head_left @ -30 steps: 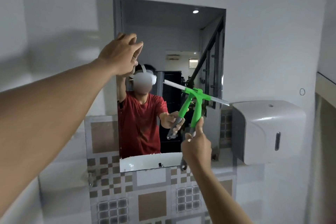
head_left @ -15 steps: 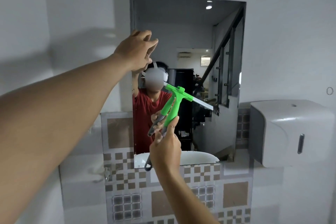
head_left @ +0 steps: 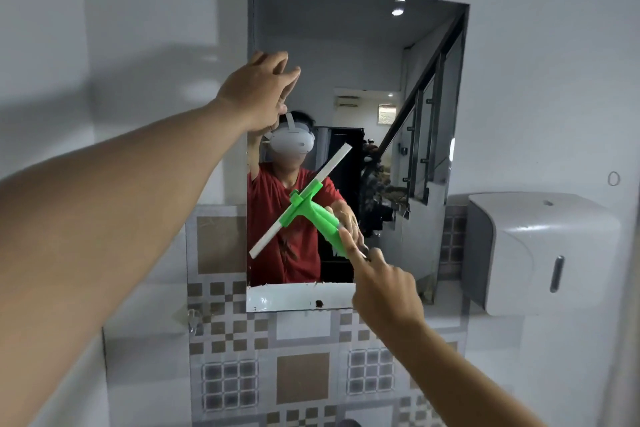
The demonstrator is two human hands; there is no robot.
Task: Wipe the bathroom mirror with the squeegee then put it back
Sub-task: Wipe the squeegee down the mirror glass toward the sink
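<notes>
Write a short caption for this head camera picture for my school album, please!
Right hand holds a green squeegee slanted against the bathroom mirror while the left hand rests at its left edge.

Glossy glass mirror [head_left: 363, 55]; smooth green plastic squeegee [head_left: 313, 215]; shiny grey plastic dispenser [head_left: 540, 253], right; glazed patterned tiles [head_left: 301, 378] below; matt wall [head_left: 536, 45].

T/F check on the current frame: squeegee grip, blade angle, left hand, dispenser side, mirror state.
1. The right hand grips the green plastic squeegee by its handle. True.
2. The squeegee's white blade lies level. False: it slants, upper end to the right.
3. The left hand holds a cloth. False: it holds nothing, raised at the rectangular wall mirror near its left edge.
4. A white wall dispenser hangs right of the mirror. True.
5. The mirror is cracked. False: no crack shows.
</notes>
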